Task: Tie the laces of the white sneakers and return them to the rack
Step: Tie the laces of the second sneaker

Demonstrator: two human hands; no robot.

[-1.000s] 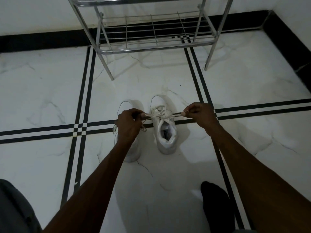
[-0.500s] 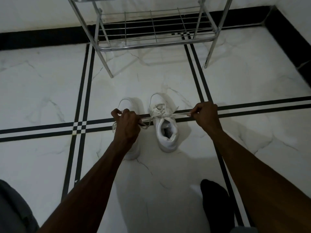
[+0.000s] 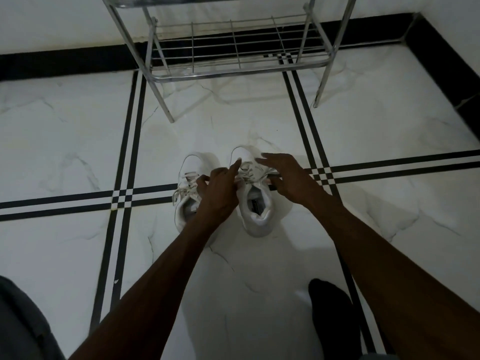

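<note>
White marble floor [image 3: 78, 141], black stripes. Two white sneakers [image 3: 255, 203] side by side, near metal rack [image 3: 233, 63] legs.

A white marble-veined floor [image 3: 65, 141] crossed by paired black stripes [image 3: 135, 126] meets a black skirting band [image 3: 65, 62] below the white wall [image 3: 52, 19], with a black-socked foot [image 3: 333, 318] near the bottom edge.

Two bare forearms, no sleeves, grey trouser leg [image 3: 20, 326] lower left, black sock [image 3: 333, 320] lower right
</note>
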